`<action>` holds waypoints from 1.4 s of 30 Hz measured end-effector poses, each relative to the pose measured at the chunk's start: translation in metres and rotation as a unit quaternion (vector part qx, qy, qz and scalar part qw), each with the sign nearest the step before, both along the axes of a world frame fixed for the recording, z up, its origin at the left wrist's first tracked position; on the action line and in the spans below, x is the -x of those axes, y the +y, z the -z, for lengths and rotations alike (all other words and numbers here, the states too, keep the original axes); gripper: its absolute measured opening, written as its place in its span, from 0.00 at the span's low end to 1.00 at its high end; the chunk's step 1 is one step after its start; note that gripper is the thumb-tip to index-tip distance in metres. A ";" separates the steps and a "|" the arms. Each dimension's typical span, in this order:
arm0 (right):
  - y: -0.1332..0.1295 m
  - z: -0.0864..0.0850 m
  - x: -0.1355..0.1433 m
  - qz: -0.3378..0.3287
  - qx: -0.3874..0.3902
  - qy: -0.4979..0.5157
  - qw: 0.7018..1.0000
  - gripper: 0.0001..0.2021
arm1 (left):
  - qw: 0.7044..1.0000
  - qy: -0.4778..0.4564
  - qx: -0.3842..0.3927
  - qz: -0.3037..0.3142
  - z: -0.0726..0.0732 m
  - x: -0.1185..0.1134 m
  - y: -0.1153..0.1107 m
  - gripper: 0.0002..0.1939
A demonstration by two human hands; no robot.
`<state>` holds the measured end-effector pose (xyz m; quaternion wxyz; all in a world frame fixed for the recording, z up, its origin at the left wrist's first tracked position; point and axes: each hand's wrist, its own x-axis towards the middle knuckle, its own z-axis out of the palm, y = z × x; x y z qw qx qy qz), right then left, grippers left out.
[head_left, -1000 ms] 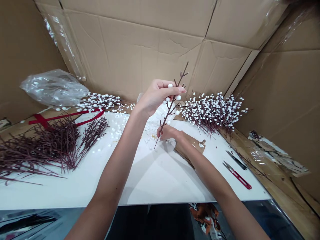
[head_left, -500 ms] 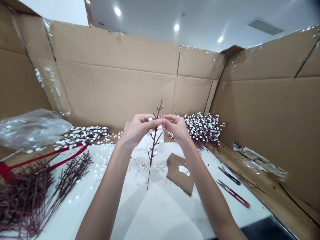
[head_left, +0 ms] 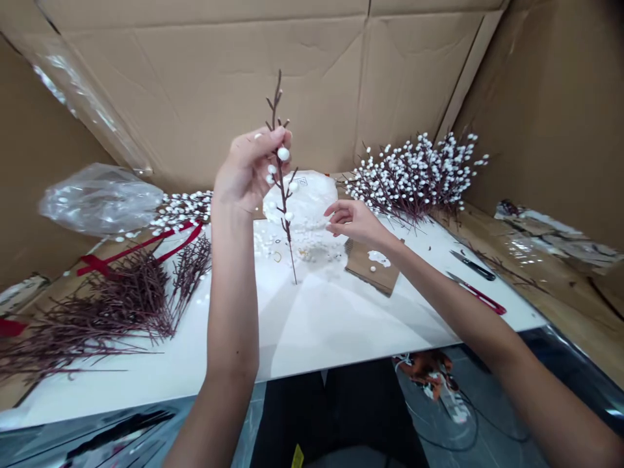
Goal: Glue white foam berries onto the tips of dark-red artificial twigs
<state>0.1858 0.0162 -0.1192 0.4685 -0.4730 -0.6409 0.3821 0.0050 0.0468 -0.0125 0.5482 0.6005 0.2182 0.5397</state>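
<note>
My left hand point(head_left: 241, 170) is raised, its fingers pinched round the upper part of a brown artificial twig point(head_left: 279, 175). The twig stands nearly upright, with several white berries on its side shoots and a bare stem pointing down. Lower and to the right, my right hand point(head_left: 357, 222) hovers with fingers loosely curved and apart; nothing shows between them. Under it lie loose white berries point(head_left: 316, 250) by a clear plastic bag point(head_left: 316, 188). A cardboard piece point(head_left: 373, 276) bearing a white blob point(head_left: 380, 259), perhaps glue, sits just below the right hand.
Bare brown twigs point(head_left: 121, 292) with a red ribbon point(head_left: 180, 234) lie at left, near a crumpled plastic bag point(head_left: 102, 198). Berried twigs point(head_left: 419, 172) are piled at back right. Black snips point(head_left: 472, 265) and red snips point(head_left: 478, 294) lie at right. Cardboard walls point(head_left: 209, 78) enclose the table.
My hands have parted: the left has lifted the twig up and left, while the right has moved down toward the loose berries. The view has tilted downward.
</note>
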 end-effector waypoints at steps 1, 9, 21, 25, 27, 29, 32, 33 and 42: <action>-0.003 0.007 -0.010 0.006 -0.008 -0.043 0.999 0.08 | 1.000 -0.002 -0.002 0.005 0.000 -0.001 0.000 0.07; -0.062 0.041 -0.066 0.093 -0.016 -0.228 0.969 0.04 | 0.996 0.006 -0.008 0.086 0.000 -0.010 -0.007 0.04; -0.112 0.079 -0.042 0.005 -0.138 -0.274 0.952 0.05 | 0.995 0.043 -0.054 0.071 -0.002 -0.014 -0.012 0.09; -0.111 0.086 -0.032 -0.029 -0.155 -0.283 0.946 0.08 | 0.992 0.038 -0.064 0.100 0.000 -0.015 -0.010 0.09; -0.110 0.091 -0.027 -0.034 -0.143 -0.291 0.945 0.08 | 0.990 0.040 -0.071 0.111 0.001 -0.015 -0.008 0.06; -0.109 0.094 -0.022 -0.032 -0.147 -0.296 0.943 0.07 | 0.989 0.037 -0.067 0.123 0.001 -0.014 -0.007 0.04; -0.109 0.089 -0.016 -0.022 -0.173 -0.288 0.942 0.09 | 0.992 0.029 -0.049 0.117 0.000 -0.014 -0.007 0.06; -0.109 0.082 -0.013 -0.018 -0.179 -0.275 0.944 0.09 | 0.993 0.033 -0.039 0.105 0.000 -0.015 -0.008 0.06; -0.066 -0.061 0.005 0.084 -0.240 0.113 0.960 0.07 | 0.994 0.052 0.010 0.101 0.005 -0.011 -0.008 0.09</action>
